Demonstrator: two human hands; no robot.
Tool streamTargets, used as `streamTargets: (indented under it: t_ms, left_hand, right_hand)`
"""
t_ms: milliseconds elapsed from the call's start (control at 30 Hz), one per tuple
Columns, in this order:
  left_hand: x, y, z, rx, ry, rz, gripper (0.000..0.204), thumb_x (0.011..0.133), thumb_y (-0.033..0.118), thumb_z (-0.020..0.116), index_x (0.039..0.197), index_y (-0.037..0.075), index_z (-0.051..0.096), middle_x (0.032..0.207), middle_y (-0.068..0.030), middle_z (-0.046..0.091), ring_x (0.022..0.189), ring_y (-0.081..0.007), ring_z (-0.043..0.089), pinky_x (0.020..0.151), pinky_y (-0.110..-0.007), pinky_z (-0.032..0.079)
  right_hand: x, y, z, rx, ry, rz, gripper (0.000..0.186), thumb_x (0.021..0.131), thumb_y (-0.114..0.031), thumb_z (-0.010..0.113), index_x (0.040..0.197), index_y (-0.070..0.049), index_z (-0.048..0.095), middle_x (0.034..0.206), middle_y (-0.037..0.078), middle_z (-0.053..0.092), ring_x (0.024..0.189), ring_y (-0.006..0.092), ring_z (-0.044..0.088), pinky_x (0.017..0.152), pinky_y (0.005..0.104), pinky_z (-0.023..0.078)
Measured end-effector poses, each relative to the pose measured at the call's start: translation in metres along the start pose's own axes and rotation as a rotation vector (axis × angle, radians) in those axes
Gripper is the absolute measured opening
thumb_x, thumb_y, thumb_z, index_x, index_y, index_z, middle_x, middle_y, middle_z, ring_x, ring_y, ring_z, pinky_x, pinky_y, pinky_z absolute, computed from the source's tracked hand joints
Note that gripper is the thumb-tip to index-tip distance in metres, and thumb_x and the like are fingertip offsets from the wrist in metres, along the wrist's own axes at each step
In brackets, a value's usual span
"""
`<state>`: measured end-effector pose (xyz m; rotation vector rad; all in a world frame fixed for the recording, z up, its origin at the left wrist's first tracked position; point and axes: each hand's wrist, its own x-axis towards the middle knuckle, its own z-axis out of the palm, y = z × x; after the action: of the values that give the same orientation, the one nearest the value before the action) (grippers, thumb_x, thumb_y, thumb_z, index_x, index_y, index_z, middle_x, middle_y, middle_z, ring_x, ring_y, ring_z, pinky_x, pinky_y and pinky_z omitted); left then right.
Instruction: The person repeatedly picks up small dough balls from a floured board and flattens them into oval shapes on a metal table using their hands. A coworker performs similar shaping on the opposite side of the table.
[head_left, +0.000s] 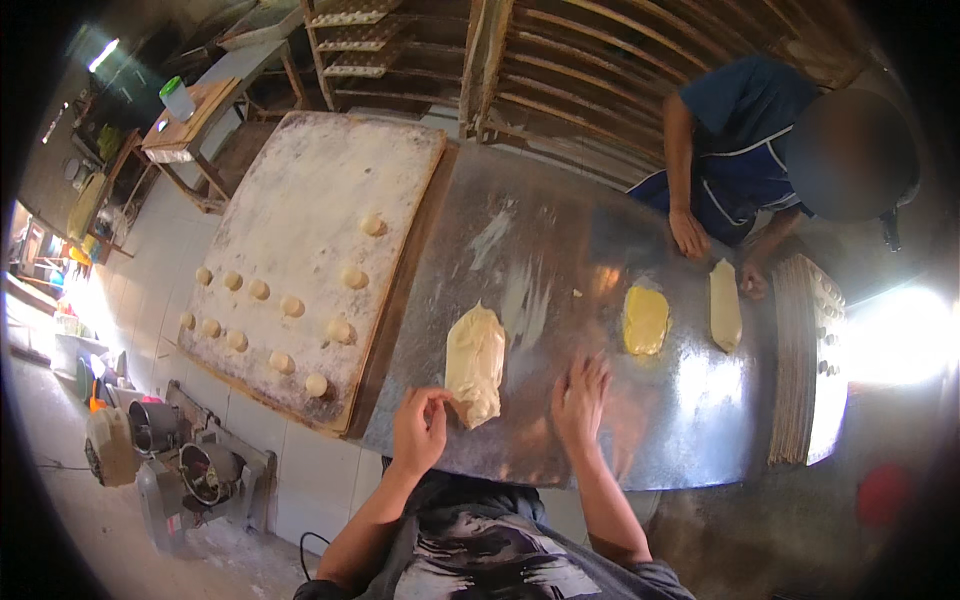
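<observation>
A long, flattened slab of pale dough lies on the metal tabletop in front of me, its surface uneven and creamy. At its lower left edge, my left hand has its fingers curled and pinches a bit of the dough's edge. My right hand lies flat on the metal to the right of the slab, fingers stretched out and holding nothing. Farther right is a soft yellow mass, like butter or margarine. Beyond it rests a second, narrower strip of dough.
To the left, a floured board carries several round dough balls. A co-worker leans over the far right of the metal table, hands near the dough strip. Stacked boards stand at the right end. A machine sits at lower left.
</observation>
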<state>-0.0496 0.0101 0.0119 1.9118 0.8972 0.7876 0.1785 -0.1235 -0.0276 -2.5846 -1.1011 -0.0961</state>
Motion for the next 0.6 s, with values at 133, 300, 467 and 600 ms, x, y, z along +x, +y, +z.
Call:
streamTargets:
  t_ms: [133, 300, 467, 600]
  left_hand:
    - [0.012, 0.007, -0.009, -0.044, -0.017, -0.055, 0.015, 0.09, -0.002, 0.062, 0.102, 0.003, 0.068, 0.092, -0.0113, 0.066, 0.076, -0.0235, 0.063, 0.069, -0.033, 0.051]
    - [0.01, 0.003, -0.014, -0.099, -0.015, -0.007, 0.016, 0.089, -0.003, 0.062, 0.102, 0.002, 0.068, 0.092, -0.0122, 0.066, 0.075, -0.0241, 0.063, 0.07, -0.033, 0.052]
    - [0.015, 0.004, -0.022, -0.123, -0.111, 0.05, 0.018, 0.089, -0.002, 0.063, 0.105, 0.004, 0.067, 0.093, -0.0125, 0.065, 0.078, -0.0246, 0.065, 0.071, -0.034, 0.053]
    - [0.016, 0.014, -0.039, 0.234, -0.174, -0.015, 0.03, 0.096, 0.024, 0.064, 0.118, 0.005, 0.06, 0.09, -0.0175, 0.069, 0.077, -0.0317, 0.07, 0.066, -0.041, 0.056]
  right_hand:
    - [0.016, -0.034, 0.005, 0.066, -0.117, -0.062, 0.052, 0.1, -0.017, 0.055, 0.149, -0.006, 0.046, 0.157, 0.028, 0.037, 0.149, 0.0476, 0.027, 0.12, 0.0582, 0.025]
    - [-0.01, 0.011, -0.004, 0.079, -0.033, -0.018, 0.048, 0.103, -0.025, 0.05, 0.147, -0.005, 0.05, 0.154, 0.024, 0.044, 0.146, 0.0472, 0.033, 0.121, 0.0567, 0.024]
    - [0.008, -0.021, -0.002, 0.143, 0.126, 0.079, 0.049, 0.101, -0.025, 0.057, 0.148, -0.012, 0.051, 0.149, 0.025, 0.048, 0.14, 0.0426, 0.042, 0.116, 0.0528, 0.033]
    - [-0.016, -0.015, -0.05, 0.368, 0.092, 0.426, 0.039, 0.098, -0.027, 0.062, 0.135, -0.013, 0.059, 0.115, 0.024, 0.068, 0.109, 0.0417, 0.065, 0.091, 0.0489, 0.052]
